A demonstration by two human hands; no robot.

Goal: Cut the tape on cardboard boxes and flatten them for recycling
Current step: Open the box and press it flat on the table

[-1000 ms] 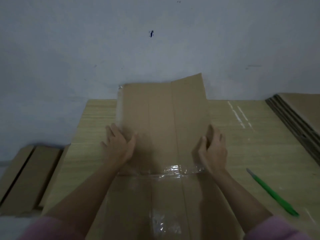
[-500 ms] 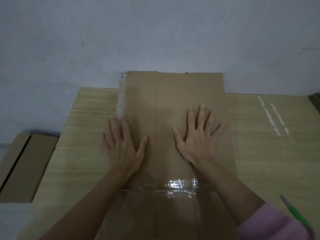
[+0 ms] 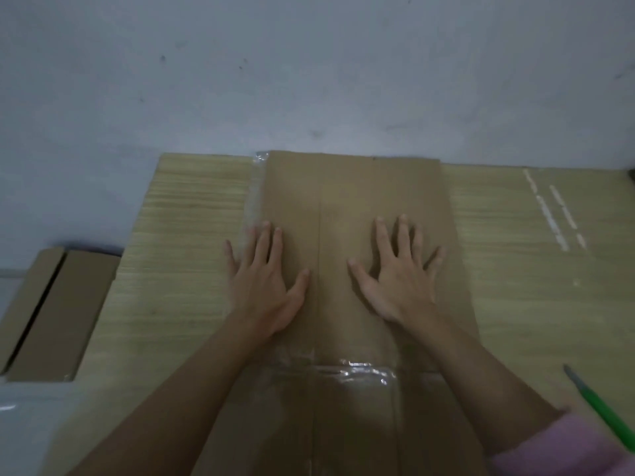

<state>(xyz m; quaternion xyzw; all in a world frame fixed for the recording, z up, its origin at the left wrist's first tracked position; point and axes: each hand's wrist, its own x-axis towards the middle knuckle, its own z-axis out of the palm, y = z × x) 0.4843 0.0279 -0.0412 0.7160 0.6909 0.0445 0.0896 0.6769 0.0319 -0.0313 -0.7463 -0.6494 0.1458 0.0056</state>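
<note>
Box [image 3: 357,214] flat, light, stiff along creases; left hand [image 3: 264,286] and right hand [image 3: 398,283] splayed, pressing; lift by long edges.

box [image 3: 357,207] flat on table [image 3: 192,235], hands [image 3: 264,283] on box, cutter [image 3: 604,410] right

Both hands [image 3: 264,286] [image 3: 398,283] flat on cardboard box [image 3: 354,187].

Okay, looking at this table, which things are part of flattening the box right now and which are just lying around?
In use:
- box, flat on the table
- left hand and right hand, both pressing on it
- tape across the box
- green cutter, set aside at the right

Lying about:
- cardboard off the table's left edge
- white marks on the table
</note>
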